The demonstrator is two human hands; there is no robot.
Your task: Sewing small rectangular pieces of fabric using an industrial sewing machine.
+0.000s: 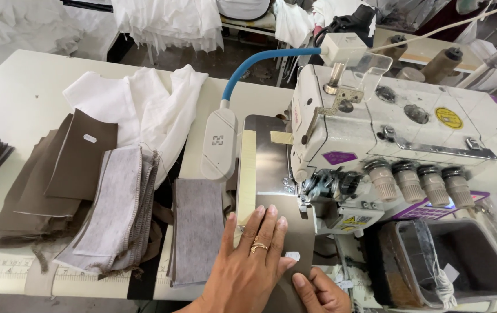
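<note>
My left hand (248, 264), with rings on one finger, lies flat with spread fingers on a brown fabric piece (295, 242) on the sewing machine's metal plate (263, 168). My right hand (321, 293) pinches the near edge of the same piece, thumb on top, close to a small white label. The piece's far edge sits just before the presser foot (305, 194) of the white overlock machine (399, 136).
Left of the plate lie a grey fabric stack (197, 229), a stack of stitched grey-and-brown pieces (118, 211), brown pieces (57, 179) and white cloth (150, 107). A dark bin (451, 264) sits under the machine at right. A lamp on a blue arm (219, 142) hangs over the table.
</note>
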